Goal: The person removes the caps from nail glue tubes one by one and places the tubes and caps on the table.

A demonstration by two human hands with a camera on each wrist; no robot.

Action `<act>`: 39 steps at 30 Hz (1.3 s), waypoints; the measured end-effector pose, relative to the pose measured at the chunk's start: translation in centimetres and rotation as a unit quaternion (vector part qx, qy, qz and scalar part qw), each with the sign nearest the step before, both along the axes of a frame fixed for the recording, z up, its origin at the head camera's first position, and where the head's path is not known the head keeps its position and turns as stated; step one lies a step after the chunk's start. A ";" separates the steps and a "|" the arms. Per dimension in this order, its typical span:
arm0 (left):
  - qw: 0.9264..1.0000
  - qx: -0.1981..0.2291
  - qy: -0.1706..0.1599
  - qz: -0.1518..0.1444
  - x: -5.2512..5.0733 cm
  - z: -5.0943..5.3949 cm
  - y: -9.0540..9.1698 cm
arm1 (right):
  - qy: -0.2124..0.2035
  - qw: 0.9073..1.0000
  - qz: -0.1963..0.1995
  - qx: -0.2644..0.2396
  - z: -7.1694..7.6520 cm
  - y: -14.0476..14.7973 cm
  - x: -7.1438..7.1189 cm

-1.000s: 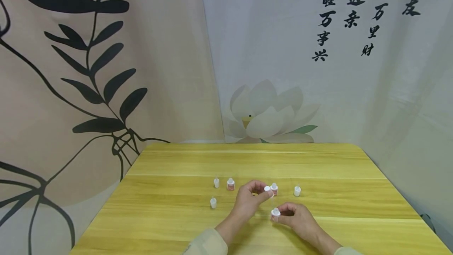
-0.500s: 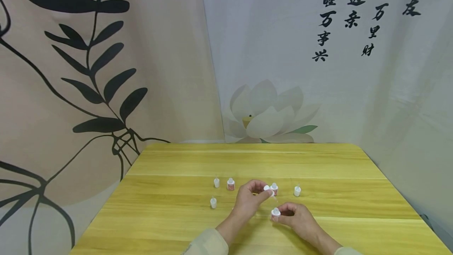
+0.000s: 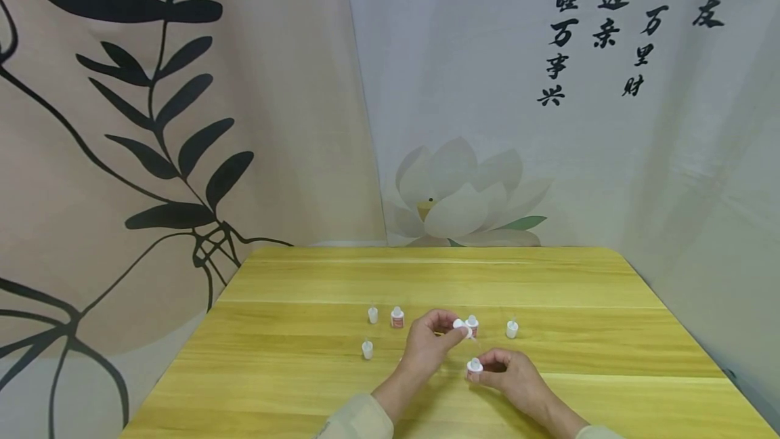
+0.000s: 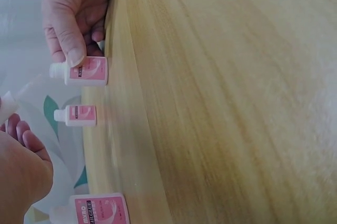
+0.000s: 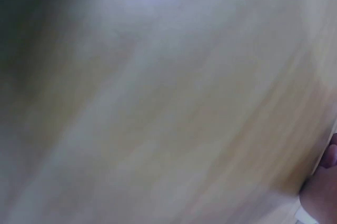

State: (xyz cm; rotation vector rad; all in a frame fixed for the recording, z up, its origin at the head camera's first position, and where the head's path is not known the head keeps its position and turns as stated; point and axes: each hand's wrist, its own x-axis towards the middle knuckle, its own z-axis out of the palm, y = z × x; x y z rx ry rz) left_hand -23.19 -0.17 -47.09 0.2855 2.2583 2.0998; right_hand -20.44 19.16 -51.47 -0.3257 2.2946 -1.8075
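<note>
My left hand (image 3: 429,343) pinches a white brush cap (image 3: 461,326) between thumb and fingers, above and behind a small nail glue bottle (image 3: 474,368). A thin, pale stem slants down from the cap towards the bottle, apart from its top. With thumb and fingertips my right hand (image 3: 514,377) grips that bottle upright on the table. In the left wrist view the same bottle (image 4: 92,75) shows a pink label and white neck under the right thumb. The cap (image 4: 7,106) is partly cut off at the left edge there. The right wrist view is mostly blurred tabletop.
Two more nail glue bottles stand on the wooden table (image 3: 292,371): one bottle (image 3: 397,318) left of my left hand, another bottle (image 3: 472,326) just behind the pinched cap. White caps with thin stems stand around: one cap (image 3: 373,315), a nearer cap (image 3: 367,349) and a right-hand cap (image 3: 512,329).
Over the last second the cap in my left hand has tilted slightly, its stem swinging to the right. Both hands otherwise stay nearly still, the right hand still holding the bottle.
</note>
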 end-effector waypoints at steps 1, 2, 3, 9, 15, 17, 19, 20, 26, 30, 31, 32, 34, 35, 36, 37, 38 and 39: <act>1.000 0.000 0.002 0.000 0.0 0.0 0.0 | 0.000 1.000 0.000 0.000 0.0 0.0 0.0; 1.000 -0.001 0.004 0.001 0.0 0.0 0.0 | 0.000 1.000 -0.001 0.001 0.0 0.0 0.0; 1.000 -0.002 0.007 0.001 0.1 0.1 0.0 | 0.001 1.000 -0.001 0.002 0.0 0.0 0.0; 1.000 -0.005 0.015 0.007 0.2 0.2 0.1 | 0.003 1.000 -0.006 0.014 0.2 0.0 0.2; 1.000 -0.003 -0.001 0.011 0.0 0.0 0.1 | 0.000 1.000 -0.015 0.025 0.1 0.0 0.1; 1.000 0.002 -0.005 0.009 -0.1 -0.1 0.0 | 0.000 1.000 -0.017 0.026 0.0 -0.1 0.1; 1.000 0.006 -0.007 0.008 -0.1 -0.1 0.0 | 0.000 0.999 -0.020 0.025 0.0 -0.1 0.0; 1.000 0.008 -0.007 0.007 0.0 -0.1 0.0 | 0.001 0.999 -0.021 0.026 0.0 -0.1 0.0; 1.000 0.012 -0.007 0.009 -0.1 -0.1 0.0 | 0.002 1.000 -0.019 0.024 -0.1 -0.1 0.0; 1.000 0.009 -0.006 0.010 -0.2 -0.1 0.1 | -0.001 1.000 -0.015 0.019 0.0 0.0 0.0; 1.000 0.007 -0.006 0.010 -0.2 -0.1 0.1 | -0.001 1.000 -0.014 0.018 0.0 0.0 0.0; 1.000 0.005 -0.005 0.010 -0.2 -0.1 0.1 | -0.001 1.000 -0.014 0.018 0.0 0.0 0.0; 1.000 0.002 -0.003 0.012 -0.2 -0.1 0.1 | -0.002 1.000 -0.013 0.018 0.0 0.0 0.0; 1.000 0.001 -0.003 0.013 -0.1 -0.1 0.1 | -0.002 1.000 -0.012 0.017 0.1 0.0 0.0; 1.000 0.000 -0.002 0.014 -0.1 -0.1 0.1 | -0.003 1.000 -0.011 0.017 0.1 0.0 0.0; 1.000 -0.001 -0.002 0.015 -0.1 -0.1 0.1 | -0.002 1.000 -0.010 0.017 0.1 0.0 0.1; 1.000 -0.001 -0.002 0.015 -0.1 -0.1 0.1 | -0.003 1.000 -0.009 0.016 0.1 0.0 0.1; 1.000 -0.001 -0.002 0.016 -0.1 -0.1 0.1 | -0.003 1.000 -0.008 0.016 0.1 0.0 0.1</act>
